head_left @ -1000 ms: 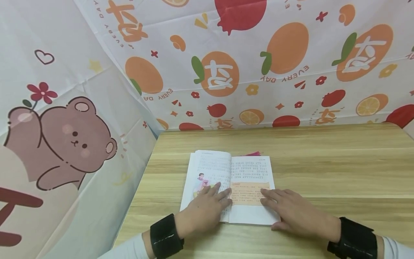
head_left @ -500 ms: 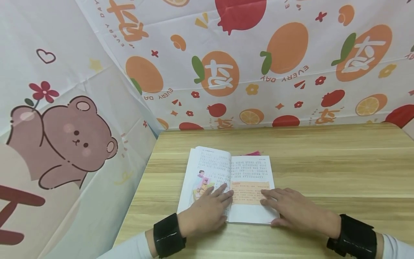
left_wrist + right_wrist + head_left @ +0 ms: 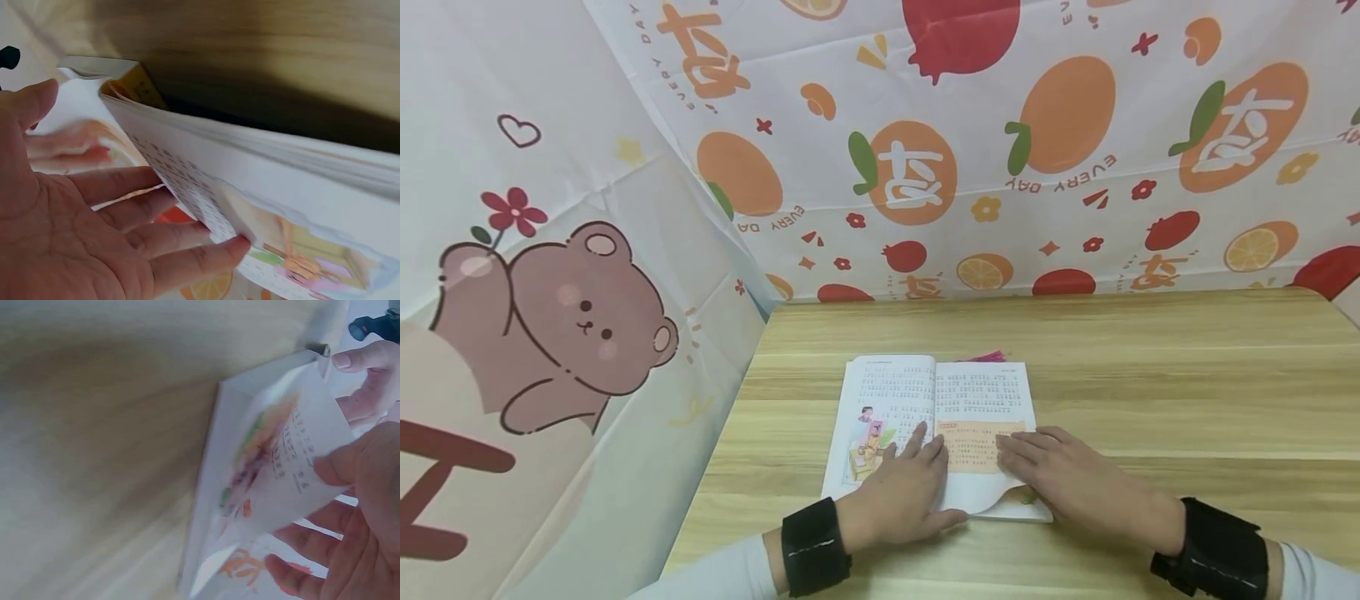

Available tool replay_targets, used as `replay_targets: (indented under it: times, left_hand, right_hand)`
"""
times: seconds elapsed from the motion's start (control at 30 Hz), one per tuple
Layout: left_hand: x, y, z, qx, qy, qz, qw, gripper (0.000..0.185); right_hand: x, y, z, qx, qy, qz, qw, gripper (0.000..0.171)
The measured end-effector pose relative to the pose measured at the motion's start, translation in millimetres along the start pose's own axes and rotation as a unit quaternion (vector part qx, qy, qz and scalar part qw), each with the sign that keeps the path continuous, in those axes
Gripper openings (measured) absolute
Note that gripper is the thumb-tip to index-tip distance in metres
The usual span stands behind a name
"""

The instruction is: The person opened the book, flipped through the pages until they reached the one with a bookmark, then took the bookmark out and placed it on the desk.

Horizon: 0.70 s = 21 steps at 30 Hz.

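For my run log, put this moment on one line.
left hand: fingers on left page | right hand: pinches lifted right page | book: open on table | pink item: at book's far edge

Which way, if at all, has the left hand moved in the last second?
Yes, the left hand moved rightward in the head view, judged against the pink tassel beyond the book.

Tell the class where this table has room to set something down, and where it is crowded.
Widest: bare table right of the open book, between the right hand and fruit-print cloth. Narrower: from the book's left side to the table's left edge. Crowded: the book's lower half, with the left hand, right hand and raised page.
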<state>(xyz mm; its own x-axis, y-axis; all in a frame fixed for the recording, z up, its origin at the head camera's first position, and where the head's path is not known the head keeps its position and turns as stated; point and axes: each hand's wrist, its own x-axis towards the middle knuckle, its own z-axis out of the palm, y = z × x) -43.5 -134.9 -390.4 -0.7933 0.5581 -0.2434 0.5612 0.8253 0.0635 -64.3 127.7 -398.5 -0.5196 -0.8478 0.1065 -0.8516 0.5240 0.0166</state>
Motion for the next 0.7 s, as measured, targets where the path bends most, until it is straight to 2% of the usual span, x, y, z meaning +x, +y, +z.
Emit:
replay_targets:
  times: [0.13,0.23,0.27,0.37,0.43,0.5,0.57,0.63,0.7]
  left_hand:
    - [2.9,6.4,0.5,-0.013,0.011,-0.011,0.9998,0.086]
    - [3.5,9.1,1.2,-0.006,0.025,-0.014,0.9996,0.082]
    - [3.4,9.4,1.4,-0.002,0.03,-0.013,0.9995,0.079]
    - [2.2,9.5,1.1,0.007,0.047,-0.013,0.9988,0.079]
    - [0.7,8.5,0.8,0.001,0.064,-0.014,0.9978,0.085]
    - [-1.7,7.1,0.0,-0.005,0.088,-0.017,0.996,0.096]
    - [-4.3,5.3,-1.6,0.009,0.119,-0.013,0.9928,0.108]
    - [-7.1,3.3,-4.1,0.061,0.147,-0.006,0.9872,0.116]
    - [-9.3,0.8,-6.8,0.139,0.167,0.004,0.9761,0.114]
  right_hand:
    - [3.6,-2.4,-5.1,-0.042,0.072,-0.028,0.996,0.059]
    - [5.8,-5.7,-9.6,-0.057,0.123,-0.044,0.99,0.063]
    - [6.1,-6.8,-10.6,-0.059,0.138,-0.049,0.988,0.063]
    - [5.8,-10.0,-11.5,-0.07,0.171,-0.048,0.982,0.047]
    - [5.3,-11.1,-10.5,-0.064,0.184,-0.035,0.98,0.048]
    - [3.8,-11.0,-8.7,-0.063,0.19,-0.017,0.98,0.057]
    - [1.7,-9.8,-7.0,-0.056,0.184,-0.001,0.981,0.057]
    - [-1.2,-8.2,-5.2,-0.052,0.162,0.009,0.985,0.059]
    - [-4.5,-7.5,-3.7,-0.042,0.129,0.016,0.991,0.063]
